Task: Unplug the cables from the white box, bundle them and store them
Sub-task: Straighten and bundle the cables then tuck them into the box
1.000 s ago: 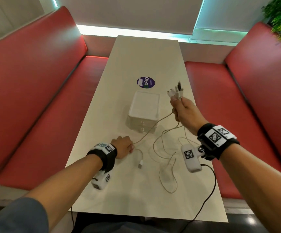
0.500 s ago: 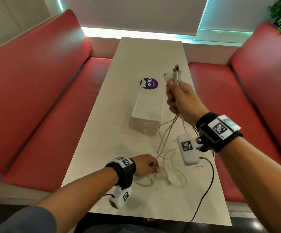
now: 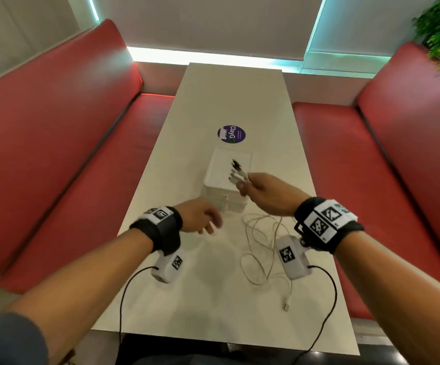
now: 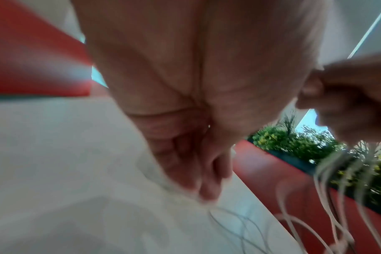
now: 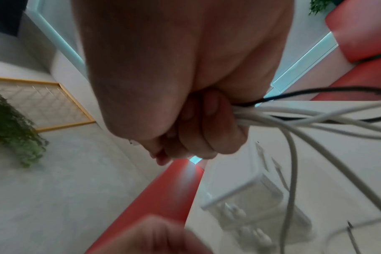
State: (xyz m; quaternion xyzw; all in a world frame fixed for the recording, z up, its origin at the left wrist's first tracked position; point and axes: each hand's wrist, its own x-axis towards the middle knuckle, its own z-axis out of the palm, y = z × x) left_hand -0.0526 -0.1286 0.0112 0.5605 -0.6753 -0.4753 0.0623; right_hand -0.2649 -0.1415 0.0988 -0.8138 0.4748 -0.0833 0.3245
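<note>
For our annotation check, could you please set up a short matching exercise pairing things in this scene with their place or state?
Things:
1. cable plug ends
2. white box
3. round purple sticker
4. loose connector

Places or states:
A. stuck on the table beyond the box
B. gripped in the right hand
C. lying on the table nearest the person
D. standing mid-table, behind the left hand

Pairs: 1-B, 2-D, 3-A, 4-C

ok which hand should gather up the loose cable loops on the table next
Left. The left hand is free beside the cable loops, while the right hand grips the cables' plug ends above the white box.
</note>
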